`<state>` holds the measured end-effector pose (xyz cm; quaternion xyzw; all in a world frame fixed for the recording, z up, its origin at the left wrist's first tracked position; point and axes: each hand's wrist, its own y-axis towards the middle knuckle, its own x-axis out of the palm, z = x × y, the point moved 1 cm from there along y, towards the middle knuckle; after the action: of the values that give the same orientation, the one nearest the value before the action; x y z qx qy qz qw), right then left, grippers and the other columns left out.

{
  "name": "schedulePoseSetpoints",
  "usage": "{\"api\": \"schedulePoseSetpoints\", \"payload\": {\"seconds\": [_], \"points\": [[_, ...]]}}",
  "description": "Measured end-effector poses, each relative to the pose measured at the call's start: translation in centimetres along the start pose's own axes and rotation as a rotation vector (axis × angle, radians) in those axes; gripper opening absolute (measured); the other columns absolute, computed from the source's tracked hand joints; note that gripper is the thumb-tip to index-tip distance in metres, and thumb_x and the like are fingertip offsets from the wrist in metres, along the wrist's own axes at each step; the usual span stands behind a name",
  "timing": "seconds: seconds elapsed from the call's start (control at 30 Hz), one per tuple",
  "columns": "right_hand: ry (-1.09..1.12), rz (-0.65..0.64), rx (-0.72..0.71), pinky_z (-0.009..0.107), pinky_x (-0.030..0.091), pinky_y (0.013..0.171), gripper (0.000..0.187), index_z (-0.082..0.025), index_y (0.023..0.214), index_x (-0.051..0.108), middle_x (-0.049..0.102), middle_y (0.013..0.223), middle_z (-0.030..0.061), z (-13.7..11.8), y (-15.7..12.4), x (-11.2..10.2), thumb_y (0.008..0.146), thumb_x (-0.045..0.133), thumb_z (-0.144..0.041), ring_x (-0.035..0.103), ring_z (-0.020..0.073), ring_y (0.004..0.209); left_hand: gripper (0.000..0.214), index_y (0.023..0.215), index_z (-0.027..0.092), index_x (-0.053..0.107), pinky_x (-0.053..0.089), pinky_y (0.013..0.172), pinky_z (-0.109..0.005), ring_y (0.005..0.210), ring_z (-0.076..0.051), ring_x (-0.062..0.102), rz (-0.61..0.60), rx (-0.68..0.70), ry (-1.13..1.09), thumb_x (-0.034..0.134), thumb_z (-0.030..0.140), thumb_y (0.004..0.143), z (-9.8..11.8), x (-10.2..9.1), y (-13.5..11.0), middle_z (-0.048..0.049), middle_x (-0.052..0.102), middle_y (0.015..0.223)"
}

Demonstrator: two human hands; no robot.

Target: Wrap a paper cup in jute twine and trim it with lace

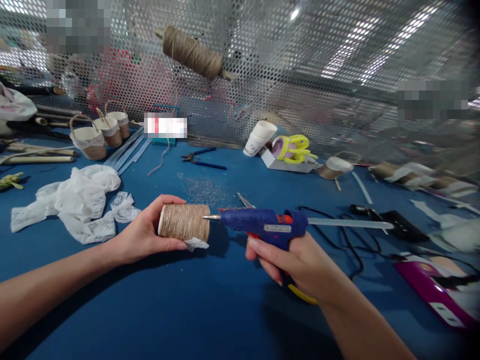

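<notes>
My left hand (148, 232) grips a twine-wrapped cup (184, 223) lying on its side above the table. A scrap of white lace (197, 244) hangs from the cup's lower edge, by my thumb. In my right hand (288, 257) is a blue hot glue gun (258, 222), my fingers wrapped round its handle. Its metal nozzle points left and overlaps the right end of the cup; whether it touches the twine I cannot tell. A clear glue stick (348, 223) sticks out of the back of the gun.
White lace (80, 195) lies heaped at left, with handled twine baskets (92, 142) behind it. Pliers (204, 158), small scissors (245, 201), stacked paper cups (260, 137) and yellow-handled scissors (296, 149) sit farther back. A black cord (352, 245) and purple-edged power strip (435, 290) lie right.
</notes>
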<state>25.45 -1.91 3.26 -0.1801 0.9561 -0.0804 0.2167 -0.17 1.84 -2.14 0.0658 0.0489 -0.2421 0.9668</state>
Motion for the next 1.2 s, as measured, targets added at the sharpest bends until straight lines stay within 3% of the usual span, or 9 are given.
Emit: {"api": "schedulePoseSetpoints", "payload": {"seconds": [0.4,0.67,0.87,1.2], "points": [[0.053,0.031,0.009,0.022,0.032,0.039,0.028,-0.016,0.067,0.058,0.044,0.039,-0.0055,-0.04,-0.03,0.02,0.082,0.053,-0.040,0.038,0.0069,0.035,0.059,0.108,0.022,0.040,0.046,0.066,-0.024,0.077,-0.014,0.055,-0.033,0.031,-0.045,0.076,0.023,0.061,0.35,0.48,-0.20,-0.0027,0.057,0.094],[0.038,-0.028,0.022,0.023,0.033,0.040,0.027,-0.017,0.065,0.059,0.044,0.038,-0.0049,-0.59,-0.34,0.20,0.080,0.055,-0.039,0.039,0.0076,0.035,0.059,0.108,0.022,0.038,0.046,0.061,-0.023,0.075,-0.014,0.059,0.007,-0.013,-0.127,0.076,0.025,0.062,0.22,0.25,0.08,-0.0022,0.059,0.094],[0.090,0.034,-0.008,0.022,0.029,0.038,0.030,-0.015,0.069,0.060,0.043,0.039,-0.0057,0.25,0.00,0.11,0.082,0.053,-0.041,0.037,0.0065,0.035,0.059,0.106,0.022,0.040,0.046,0.062,-0.022,0.074,-0.014,0.057,-0.027,-0.022,-0.150,0.077,0.021,0.061,0.49,0.58,-0.17,-0.0021,0.059,0.092],[0.111,-0.017,-0.006,0.021,0.032,0.039,0.026,-0.015,0.067,0.060,0.043,0.037,-0.0064,-0.36,-0.27,0.45,0.081,0.056,-0.036,0.037,0.0056,0.035,0.058,0.107,0.022,0.038,0.047,0.063,-0.021,0.075,-0.012,0.058,-0.004,-0.042,-0.207,0.076,0.019,0.062,0.32,0.55,-0.04,-0.0018,0.059,0.094]]}}
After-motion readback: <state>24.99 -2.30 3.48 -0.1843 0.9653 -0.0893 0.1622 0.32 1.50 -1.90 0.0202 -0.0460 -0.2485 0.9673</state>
